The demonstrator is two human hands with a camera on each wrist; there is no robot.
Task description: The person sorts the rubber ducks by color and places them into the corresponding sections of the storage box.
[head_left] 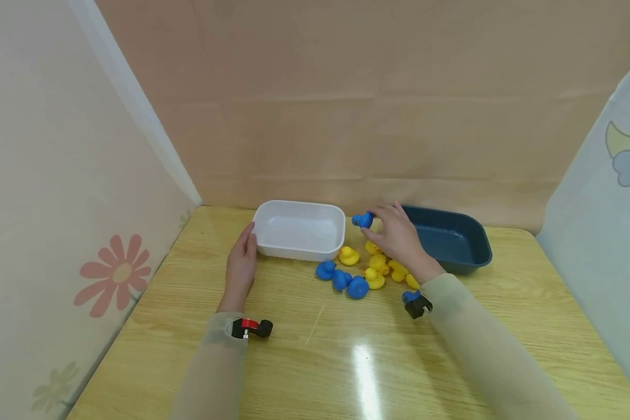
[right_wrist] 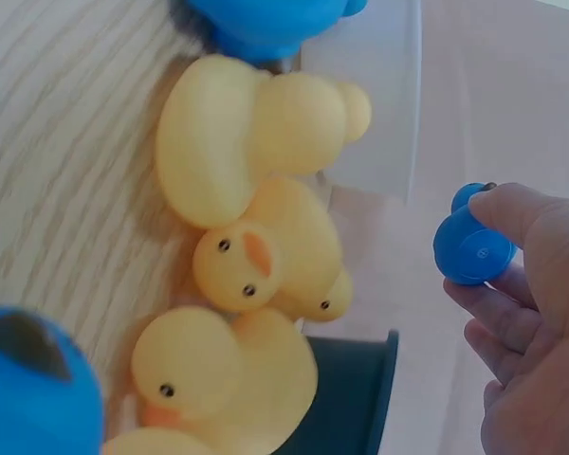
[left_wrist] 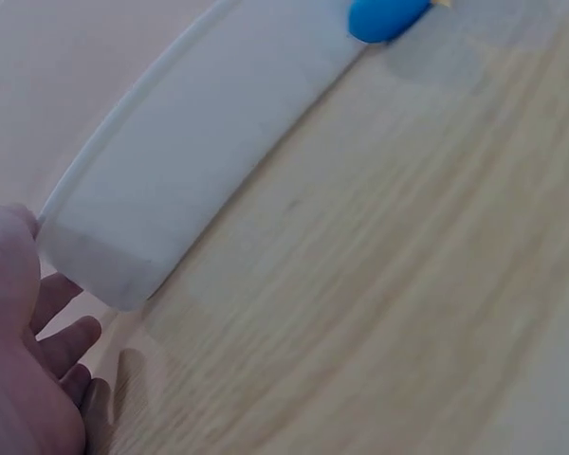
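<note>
My right hand point(head_left: 397, 236) pinches a blue rubber duck point(head_left: 363, 220) between thumb and fingers, raised between the two tubs. In the right wrist view the same small duck point(right_wrist: 474, 246) sits at the fingertips. At the left end of a white plastic tub point(head_left: 299, 255), my left hand point(head_left: 241, 265) holds the rim, thumb and fingers against the end wall. Several yellow rubber ducks point(head_left: 374, 279) lie in a cluster below my right hand, some partly hidden by the wrist. More blue ducks point(head_left: 358, 287) lie just in front of the white tub.
A dark teal tub point(head_left: 451, 265) stands right of the ducks, partly behind my right forearm. Another blue duck point(head_left: 410, 296) shows beside the right wrist camera. The wooden table point(head_left: 304, 373) meets a brown backdrop behind the tubs, with patterned cloth point(head_left: 121, 273) at both sides.
</note>
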